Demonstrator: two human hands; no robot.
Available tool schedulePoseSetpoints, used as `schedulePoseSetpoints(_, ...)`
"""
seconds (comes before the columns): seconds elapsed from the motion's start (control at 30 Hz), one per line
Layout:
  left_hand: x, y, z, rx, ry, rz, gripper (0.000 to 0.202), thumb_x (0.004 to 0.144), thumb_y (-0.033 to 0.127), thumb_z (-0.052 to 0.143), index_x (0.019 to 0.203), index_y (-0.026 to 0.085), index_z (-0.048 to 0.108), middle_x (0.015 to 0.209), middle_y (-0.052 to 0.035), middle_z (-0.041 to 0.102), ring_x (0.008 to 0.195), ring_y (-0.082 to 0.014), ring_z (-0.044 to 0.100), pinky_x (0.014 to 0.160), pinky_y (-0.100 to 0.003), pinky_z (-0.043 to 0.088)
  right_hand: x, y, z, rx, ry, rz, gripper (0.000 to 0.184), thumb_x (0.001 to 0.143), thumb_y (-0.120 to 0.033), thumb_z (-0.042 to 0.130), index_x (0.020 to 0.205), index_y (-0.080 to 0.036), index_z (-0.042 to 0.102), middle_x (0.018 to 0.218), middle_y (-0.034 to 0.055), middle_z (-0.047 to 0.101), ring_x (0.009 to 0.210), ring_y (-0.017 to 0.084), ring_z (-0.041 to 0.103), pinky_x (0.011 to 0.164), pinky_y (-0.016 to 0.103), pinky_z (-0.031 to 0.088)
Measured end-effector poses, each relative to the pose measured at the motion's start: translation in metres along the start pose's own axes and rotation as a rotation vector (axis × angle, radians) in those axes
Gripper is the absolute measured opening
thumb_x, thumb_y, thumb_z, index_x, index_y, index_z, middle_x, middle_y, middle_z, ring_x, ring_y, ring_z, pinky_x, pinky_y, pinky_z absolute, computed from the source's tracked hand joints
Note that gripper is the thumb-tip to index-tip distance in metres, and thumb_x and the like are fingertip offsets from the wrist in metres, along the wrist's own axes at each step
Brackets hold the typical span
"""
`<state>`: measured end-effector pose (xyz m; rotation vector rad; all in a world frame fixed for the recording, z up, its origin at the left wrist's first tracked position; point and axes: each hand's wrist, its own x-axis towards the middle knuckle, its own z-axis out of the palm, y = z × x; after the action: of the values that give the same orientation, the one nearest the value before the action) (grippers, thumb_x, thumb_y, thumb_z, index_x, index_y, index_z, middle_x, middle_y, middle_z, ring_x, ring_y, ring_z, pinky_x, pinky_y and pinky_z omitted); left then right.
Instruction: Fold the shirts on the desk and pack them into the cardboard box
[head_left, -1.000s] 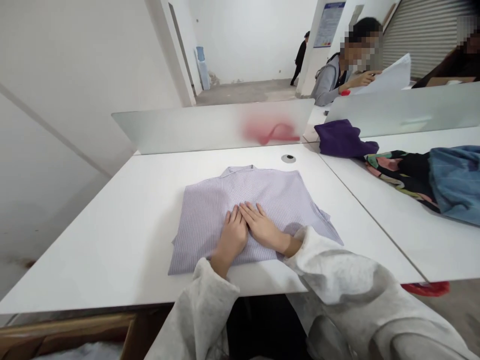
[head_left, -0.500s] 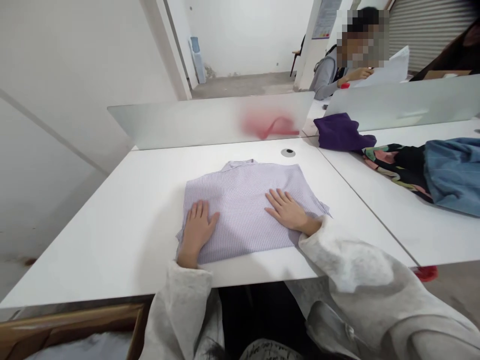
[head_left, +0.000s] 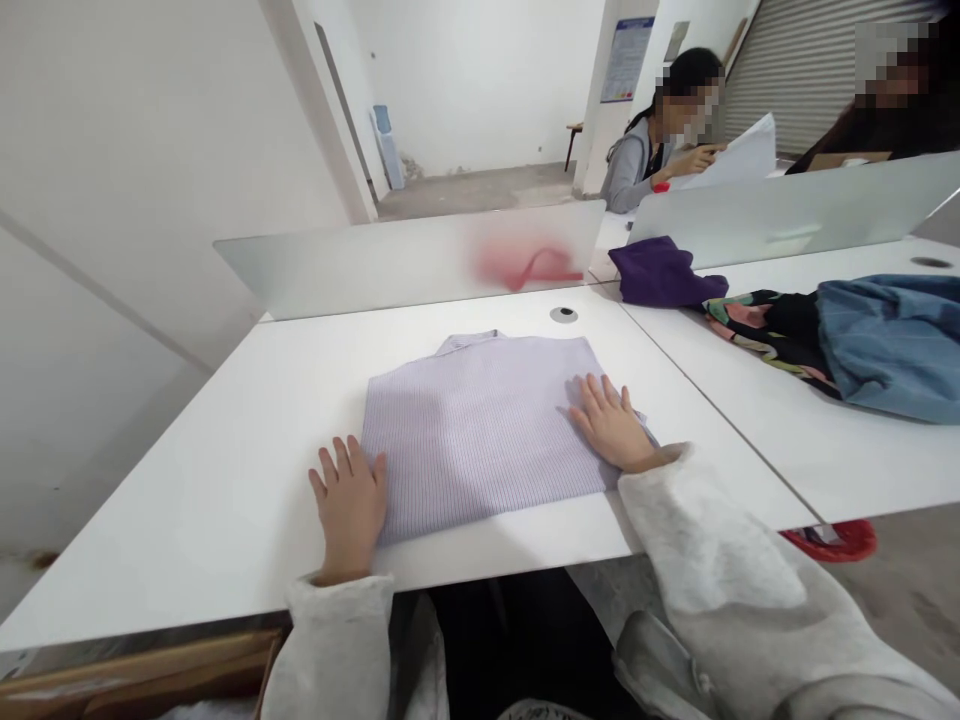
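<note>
A folded lilac striped shirt lies flat on the white table in front of me. My left hand rests flat with fingers spread at the shirt's near left corner, mostly on the bare tabletop. My right hand lies flat and open on the shirt's right edge. Both arms wear light grey sleeves.
A frosted divider stands behind the shirt, with a cable hole in front of it. On the adjoining table to the right lie a purple cloth, a patterned garment and a blue denim piece. A person sits beyond the divider.
Both hands have slid apart from the shirt's middle to its left and right edges, smoothing it. The left hand is now partly off the cloth.
</note>
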<state>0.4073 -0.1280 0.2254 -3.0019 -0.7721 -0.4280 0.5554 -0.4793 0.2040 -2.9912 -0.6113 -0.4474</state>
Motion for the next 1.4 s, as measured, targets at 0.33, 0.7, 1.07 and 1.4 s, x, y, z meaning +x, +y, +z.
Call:
schedulePoseSetpoints(0.33, -0.055, 0.101, 0.007, -0.129, -0.07, 0.658, 0.053, 0.099, 0.036, 0.022, 0.142, 0.01, 0.038, 0.149, -0.0109, 0.038, 0.14, -0.0249, 0.031, 0.112, -0.048, 0.031, -0.051, -0.11, -0.006, 0.162, 0.032, -0.512, 0.054, 0.099, -0.035, 0.029, 0.148, -0.012, 0.029, 0.151, 0.0105, 0.034, 0.143, 0.026, 0.019, 0.112, 0.053, 0.025)
schedulePoseSetpoints(0.7, -0.053, 0.006, 0.014, 0.015, -0.033, 0.334, 0.061, 0.096, 0.043, 0.021, 0.143, 0.008, 0.038, 0.148, -0.0145, 0.038, 0.137, -0.0307, 0.035, 0.111, -0.053, 0.028, -0.076, 0.013, 0.012, -0.017, 0.108, -0.202, 0.062, 0.1, -0.042, 0.022, 0.153, -0.021, -0.003, 0.149, 0.0097, 0.037, 0.139, 0.027, 0.029, 0.108, 0.051, 0.03)
schedulePoseSetpoints(1.07, 0.04, 0.08, -0.02, 0.054, -0.313, 0.609, 0.042, 0.091, 0.02, 0.032, 0.125, 0.014, 0.056, 0.121, -0.0156, 0.063, 0.107, -0.0288, 0.06, 0.096, -0.046, 0.042, 0.031, -0.025, -0.055, 0.024, -0.203, -0.36, 0.048, 0.093, -0.029, 0.035, 0.138, -0.016, 0.045, 0.136, 0.0158, 0.053, 0.129, 0.029, 0.044, 0.11, 0.055, 0.023)
schedulePoseSetpoints(1.4, 0.143, 0.151, 0.058, -0.125, -0.158, 0.581, 0.049, 0.094, 0.018, 0.028, 0.14, 0.007, 0.04, 0.146, -0.0148, 0.042, 0.138, -0.0232, 0.032, 0.115, -0.043, 0.021, 0.16, -0.115, 0.03, 0.302, -0.191, -0.394, 0.053, 0.095, -0.019, 0.025, 0.147, -0.008, 0.03, 0.151, 0.0132, 0.032, 0.141, 0.023, 0.025, 0.114, 0.051, 0.014)
